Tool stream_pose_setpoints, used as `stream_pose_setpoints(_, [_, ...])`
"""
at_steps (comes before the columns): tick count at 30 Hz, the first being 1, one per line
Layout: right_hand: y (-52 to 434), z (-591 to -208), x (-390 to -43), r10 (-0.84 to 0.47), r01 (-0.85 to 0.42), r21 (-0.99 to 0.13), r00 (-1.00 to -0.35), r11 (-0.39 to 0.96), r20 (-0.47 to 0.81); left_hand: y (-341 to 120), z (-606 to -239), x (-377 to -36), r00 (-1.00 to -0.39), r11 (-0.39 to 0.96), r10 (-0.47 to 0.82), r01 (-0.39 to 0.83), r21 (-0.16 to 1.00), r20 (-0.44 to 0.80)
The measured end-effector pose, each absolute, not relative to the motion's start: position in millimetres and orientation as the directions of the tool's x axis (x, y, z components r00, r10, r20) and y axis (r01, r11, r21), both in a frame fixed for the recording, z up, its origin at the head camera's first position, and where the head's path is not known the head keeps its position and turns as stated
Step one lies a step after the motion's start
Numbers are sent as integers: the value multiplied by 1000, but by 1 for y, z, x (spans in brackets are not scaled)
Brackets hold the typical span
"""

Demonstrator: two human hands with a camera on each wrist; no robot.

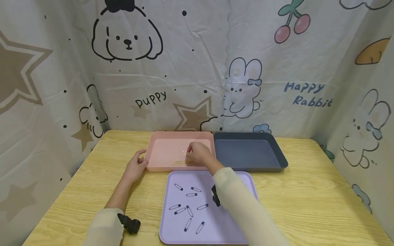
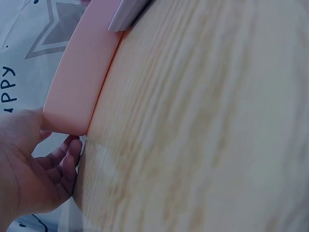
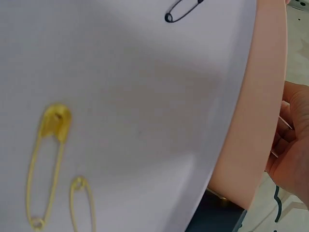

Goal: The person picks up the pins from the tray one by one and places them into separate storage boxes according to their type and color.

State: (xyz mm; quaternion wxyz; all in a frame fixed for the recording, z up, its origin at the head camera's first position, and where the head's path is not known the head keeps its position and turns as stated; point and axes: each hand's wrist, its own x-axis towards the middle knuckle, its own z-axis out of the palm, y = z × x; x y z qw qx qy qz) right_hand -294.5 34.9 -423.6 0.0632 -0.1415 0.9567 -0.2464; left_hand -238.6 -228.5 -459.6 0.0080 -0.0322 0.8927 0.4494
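Observation:
My left hand (image 1: 136,165) holds the left end of the pink tray (image 1: 166,136), its thumb at the rim and curled fingers near the lower corner in the left wrist view. Inside that tray my right hand (image 1: 198,152) has bent fingers pinched together low over the floor. A thin gold safety pin (image 1: 183,152) shows at its fingertips, partly hidden. Several gold safety pins (image 1: 179,163) lie just below. On the lavender tray (image 1: 164,218) several black safety pins (image 1: 191,194) are spread out. Two gold safety pins (image 3: 48,164) lie there too, under my right forearm.
A dark blue tray (image 1: 249,152) stands against the pink tray's right side. The lavender tray lies in front of both. All rest on a wooden table (image 1: 307,191), with a printed curtain (image 1: 191,68) behind and at the sides.

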Motion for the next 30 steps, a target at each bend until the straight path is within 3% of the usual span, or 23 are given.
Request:
stream_pose_setpoints(20, [32, -430, -298, -261, -227, -472, -965, 852, -7, -229, -458, -241, -998, 590, -46, -69, 804, -52])
stream_pose_setpoints(30, [50, -419, -296, -333, -312, -476, -942, 822, 41, -228, -458, -239, -998, 599, -39, -64, 798, -52])
